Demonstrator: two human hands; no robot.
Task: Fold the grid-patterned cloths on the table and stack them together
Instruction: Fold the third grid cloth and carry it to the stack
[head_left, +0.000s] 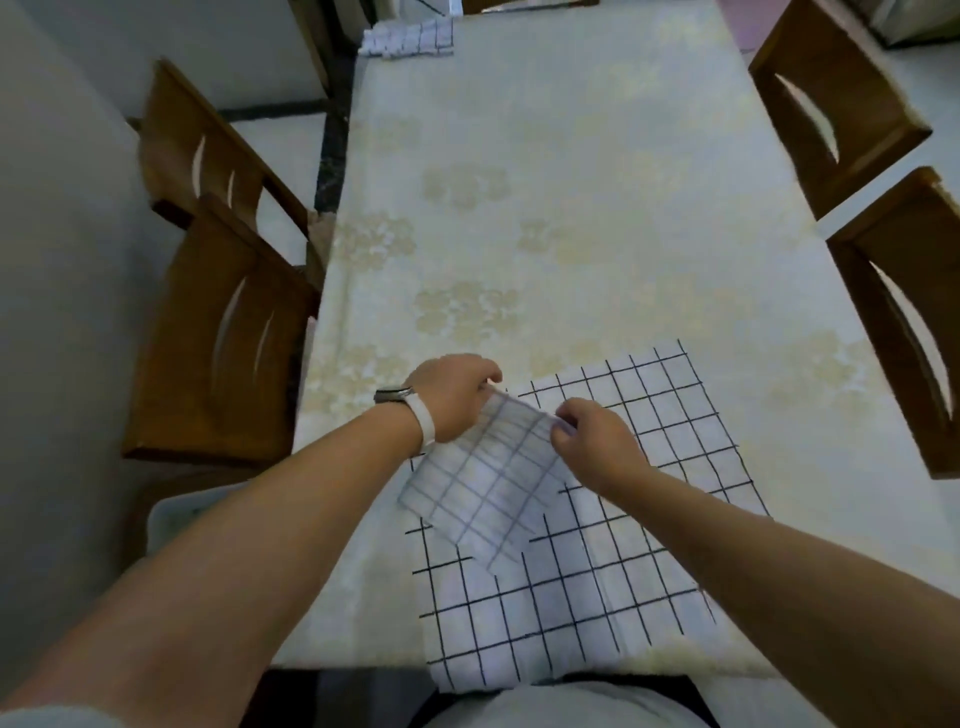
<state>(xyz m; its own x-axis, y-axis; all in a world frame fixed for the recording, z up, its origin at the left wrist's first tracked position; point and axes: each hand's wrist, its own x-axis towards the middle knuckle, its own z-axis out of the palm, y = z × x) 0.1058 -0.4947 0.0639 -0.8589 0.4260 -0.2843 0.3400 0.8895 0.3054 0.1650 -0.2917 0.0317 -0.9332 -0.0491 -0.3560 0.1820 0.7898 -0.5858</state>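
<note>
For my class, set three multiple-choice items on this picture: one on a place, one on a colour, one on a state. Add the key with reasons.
1. Where is the pile of folded cloths?
A. at the far left corner of the table
B. in a drawer
C. on a shelf

2. What colour are the lines on the near cloth?
A. red
B. black
C. green

3. What state is the near cloth in?
A. flat, untouched
B. one part lifted, pinched by the left hand and right hand
C. rolled into a ball

Key: 1 A, it sits at the far left edge. 2 B, black lines cross white fabric. 3 B, both hands hold a flap above the rest.
</note>
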